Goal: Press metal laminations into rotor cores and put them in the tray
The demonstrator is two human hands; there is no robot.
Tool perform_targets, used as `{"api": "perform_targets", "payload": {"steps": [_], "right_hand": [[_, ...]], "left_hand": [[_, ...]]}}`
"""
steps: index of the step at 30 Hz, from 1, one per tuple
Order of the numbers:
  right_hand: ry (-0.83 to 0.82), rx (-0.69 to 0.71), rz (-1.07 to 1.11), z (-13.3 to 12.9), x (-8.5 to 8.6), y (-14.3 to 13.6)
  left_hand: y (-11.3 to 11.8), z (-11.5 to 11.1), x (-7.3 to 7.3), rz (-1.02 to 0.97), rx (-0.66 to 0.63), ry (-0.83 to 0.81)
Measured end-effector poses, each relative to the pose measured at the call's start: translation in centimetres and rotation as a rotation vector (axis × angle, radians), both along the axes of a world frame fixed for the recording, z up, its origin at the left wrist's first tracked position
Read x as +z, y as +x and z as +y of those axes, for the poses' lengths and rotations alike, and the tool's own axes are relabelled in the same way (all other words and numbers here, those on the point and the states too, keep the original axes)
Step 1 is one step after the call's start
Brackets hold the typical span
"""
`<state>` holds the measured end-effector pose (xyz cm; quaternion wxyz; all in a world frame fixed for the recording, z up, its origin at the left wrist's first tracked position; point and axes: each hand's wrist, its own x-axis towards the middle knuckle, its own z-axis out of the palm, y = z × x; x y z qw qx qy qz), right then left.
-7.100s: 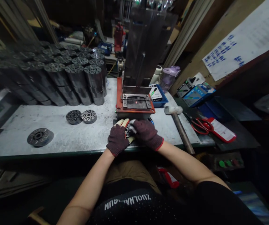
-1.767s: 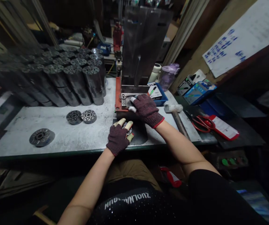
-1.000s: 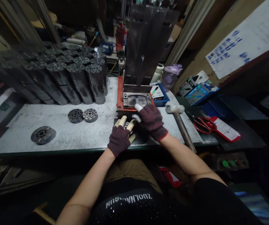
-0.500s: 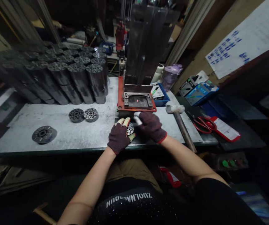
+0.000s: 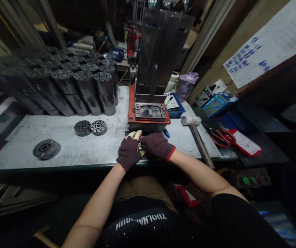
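Both my hands wear dark maroon knit gloves with pale fingertips. My left hand (image 5: 129,150) is closed around the left side of a round slotted metal core (image 5: 139,146) at the bench's front edge. Against the core's right side, my right hand (image 5: 156,145) is curled, its fingertips mostly hidden; whether it pinches something small does not show. Most of the core is covered by the gloves. Just beyond my hands stands an orange-based fixture (image 5: 130,115) with a tall dark metal guard (image 5: 163,51). A small pale piece (image 5: 150,112) shows on its metal plate.
Three similar cores, one a wider disc (image 5: 46,148), lie on the bench (image 5: 78,151) at left. Tall stacks of cores (image 5: 83,86) stand behind. A hammer (image 5: 197,137), red-handled scissors (image 5: 222,137), a blue marker (image 5: 166,133) and a blue tray (image 5: 180,109) are at right.
My right hand has moved left and down onto the core, uncovering the blue marker. The fixture's red light spot is gone and a pale piece shows there. My left hand stays in place.
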<state>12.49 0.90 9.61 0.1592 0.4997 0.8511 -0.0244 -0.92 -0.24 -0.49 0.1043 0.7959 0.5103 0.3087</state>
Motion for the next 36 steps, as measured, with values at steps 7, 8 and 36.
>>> {"api": "perform_targets", "payload": {"steps": [7,8,36], "right_hand": [[0.115,-0.01,0.129,1.0,0.4,0.3],[0.219,-0.048,0.176,1.3,0.4,1.1],[0.041,0.001,0.067,1.0,-1.9,1.7]], "left_hand": [[0.1,0.1,-0.3,-0.021,0.044,0.017],[0.2,0.0,-0.3,-0.011,0.066,0.007],[-0.5,-0.2,0.1,-0.114,-0.083,-0.005]]}}
